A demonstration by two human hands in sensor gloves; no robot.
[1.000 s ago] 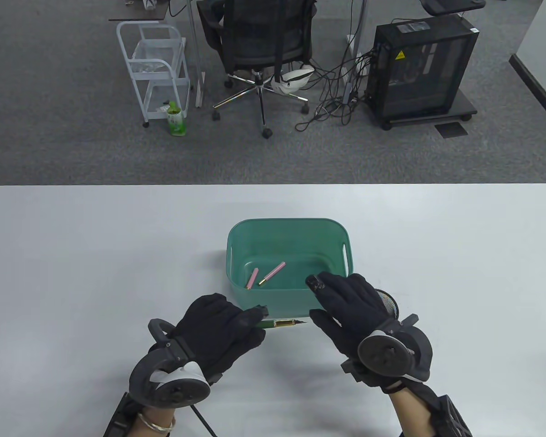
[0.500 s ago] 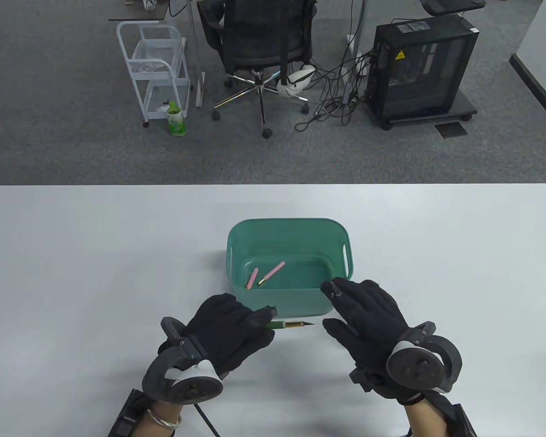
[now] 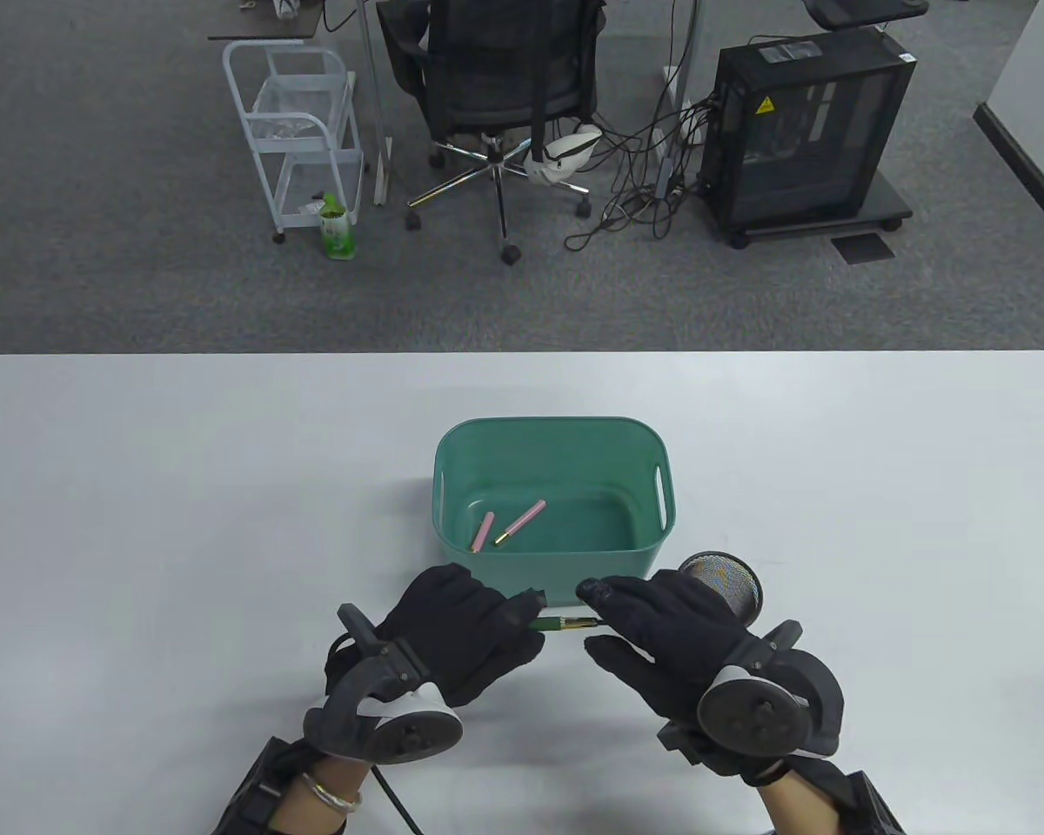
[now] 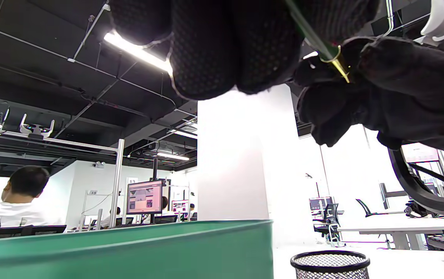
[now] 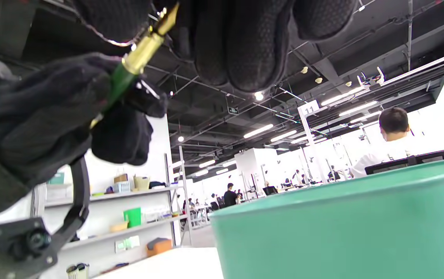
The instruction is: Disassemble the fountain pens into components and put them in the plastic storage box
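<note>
Left hand gripped slim green fountain pen; right hand closed loosely around its gold nib section, at 6 o'clock of teal plastic storage box. Unscrewing stage, likely; next a twist apart.

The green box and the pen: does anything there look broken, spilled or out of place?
Nothing stands out. The green box sits upright with two pink pen parts lying inside. The left hand holds the green pen level, its cap off.

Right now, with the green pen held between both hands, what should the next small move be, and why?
Probably the right hand should pinch the gold section and twist or pull it free. The left hand already grips the green pen by its barrel, the right fingertips are at its nib end, and it sits just short of the storage box.
</note>
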